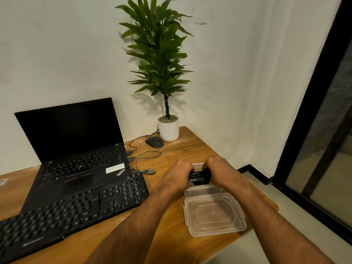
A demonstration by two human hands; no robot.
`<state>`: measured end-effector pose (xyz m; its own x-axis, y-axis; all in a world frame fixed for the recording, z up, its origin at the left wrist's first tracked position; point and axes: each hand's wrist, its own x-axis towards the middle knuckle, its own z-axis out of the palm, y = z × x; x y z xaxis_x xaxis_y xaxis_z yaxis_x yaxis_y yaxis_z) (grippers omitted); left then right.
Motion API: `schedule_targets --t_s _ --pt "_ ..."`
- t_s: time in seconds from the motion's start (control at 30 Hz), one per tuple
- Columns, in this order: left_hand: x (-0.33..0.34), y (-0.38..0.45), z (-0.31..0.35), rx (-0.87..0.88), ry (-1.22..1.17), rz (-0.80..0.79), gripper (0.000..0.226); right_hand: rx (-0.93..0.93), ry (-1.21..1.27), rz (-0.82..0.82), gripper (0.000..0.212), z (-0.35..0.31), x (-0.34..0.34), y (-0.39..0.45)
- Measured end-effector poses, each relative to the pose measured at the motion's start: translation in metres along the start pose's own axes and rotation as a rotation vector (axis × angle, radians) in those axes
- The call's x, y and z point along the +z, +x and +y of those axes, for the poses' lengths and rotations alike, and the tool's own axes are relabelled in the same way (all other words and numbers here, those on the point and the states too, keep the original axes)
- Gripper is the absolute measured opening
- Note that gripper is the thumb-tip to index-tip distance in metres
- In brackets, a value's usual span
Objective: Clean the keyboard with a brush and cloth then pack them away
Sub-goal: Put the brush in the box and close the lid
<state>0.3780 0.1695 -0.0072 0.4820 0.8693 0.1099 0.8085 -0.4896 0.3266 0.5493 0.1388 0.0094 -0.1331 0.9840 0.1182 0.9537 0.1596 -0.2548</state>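
Both hands, left hand (178, 173) and right hand (219, 171), gripped a black item (199, 177) lengthwise between them over the container (202, 189) near the desk's (181, 147) right edge.

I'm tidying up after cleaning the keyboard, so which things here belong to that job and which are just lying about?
Part of the job:
black external keyboard
small black object, gripped by left hand and right hand
clear plastic container
clear plastic lid

Lying about:
open black laptop
black wired mouse
potted green plant
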Motion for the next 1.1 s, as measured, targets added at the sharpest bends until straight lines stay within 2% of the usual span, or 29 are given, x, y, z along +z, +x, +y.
schedule_targets --t_s 0.17,0.3,0.5,0.57,0.67,0.73,0.87,1.1 --pt "0.000 -0.001 -0.005 -0.006 -0.020 0.013 0.039 0.015 -0.026 0.001 0.025 -0.001 -0.003 0.000" --pt "-0.003 -0.013 -0.006 -0.007 -0.103 0.108 0.050 0.052 -0.017 0.072 0.043 -0.005 -0.011 -0.006" --pt "-0.015 -0.053 -0.008 0.058 -0.152 0.238 0.033 0.109 0.154 0.284 0.032 -0.001 -0.022 -0.043" --pt "-0.015 -0.072 -0.009 0.066 -0.184 0.254 0.028 0.110 0.190 0.308 0.033 -0.001 -0.020 -0.065" --pt "-0.008 -0.100 -0.010 0.098 -0.199 0.220 0.025 0.138 0.166 0.282 0.039 0.001 -0.012 -0.093" --pt "0.000 -0.116 -0.013 0.106 -0.192 0.176 0.031 0.159 0.140 0.259 0.041 0.005 -0.007 -0.109" --pt "0.014 -0.136 -0.015 0.129 -0.147 0.110 0.040 0.129 0.061 0.188 0.034 0.014 0.004 -0.131" --pt "0.020 -0.144 -0.011 0.194 -0.152 0.132 0.026 0.041 0.071 0.036 0.032 0.039 0.020 -0.139"
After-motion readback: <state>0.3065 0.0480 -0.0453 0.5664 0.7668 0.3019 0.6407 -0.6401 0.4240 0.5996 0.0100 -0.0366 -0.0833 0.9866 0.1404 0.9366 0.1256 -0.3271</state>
